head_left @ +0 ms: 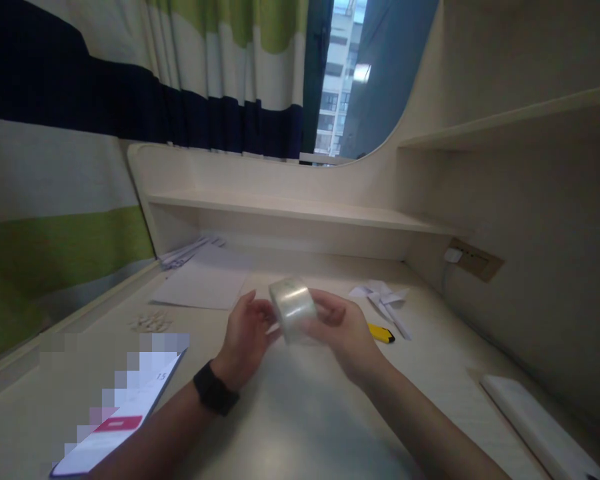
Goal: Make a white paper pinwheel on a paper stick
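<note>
A wide roll of clear packing tape (295, 305) is held up over the desk, tilted, with its shiny outer face towards me. My right hand (343, 327) grips its right side, thumb in front and fingers behind. On the roll's left side is my left hand (250, 333), its fingers curled in against the edge; the fingertips are partly hidden, and a dark watch sits on that wrist. Behind my right hand lies a yellow utility knife (381, 333), partly covered by it. A folded paper pinwheel (383, 297) rests just beyond the knife.
White paper sheets (205, 277) lie at the back left, near a small pile of pale bits (151, 322). A lit tablet or phone screen (130, 407) is at the left front. A white slab-like object (535, 420) lies right; a plug (453, 255) sits in the wall socket.
</note>
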Tool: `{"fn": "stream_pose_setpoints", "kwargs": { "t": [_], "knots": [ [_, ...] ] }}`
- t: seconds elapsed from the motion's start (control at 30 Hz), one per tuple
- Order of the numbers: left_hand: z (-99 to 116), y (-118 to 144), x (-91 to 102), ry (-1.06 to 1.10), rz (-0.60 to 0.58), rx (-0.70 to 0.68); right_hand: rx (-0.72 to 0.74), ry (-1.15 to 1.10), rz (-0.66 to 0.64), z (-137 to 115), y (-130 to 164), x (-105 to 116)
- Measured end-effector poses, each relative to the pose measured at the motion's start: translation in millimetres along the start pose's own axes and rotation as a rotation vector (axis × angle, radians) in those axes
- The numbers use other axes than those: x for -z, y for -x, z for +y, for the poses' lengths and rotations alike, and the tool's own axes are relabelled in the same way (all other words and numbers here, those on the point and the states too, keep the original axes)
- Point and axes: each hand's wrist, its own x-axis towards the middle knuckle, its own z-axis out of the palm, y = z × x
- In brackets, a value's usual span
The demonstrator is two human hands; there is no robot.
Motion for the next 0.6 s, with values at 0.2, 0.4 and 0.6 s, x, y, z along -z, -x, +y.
{"fn": "stream_pose_setpoints", "kwargs": {
  "t": [0.2, 0.4, 0.6],
  "knots": [
    [-1, 13, -19.8, -0.595, -0.165, -0.543, 0.117, 0.015, 0.175, -8, -5, 14],
    [-2, 15, -45.0, -0.783, -0.274, -0.631, 0.180, -0.062, 0.170, -7, -5, 18],
    [-3, 17, -61.5, -0.524, -0.248, -0.533, 0.243, -0.032, 0.240, -8, -2, 20]
  ]
}}
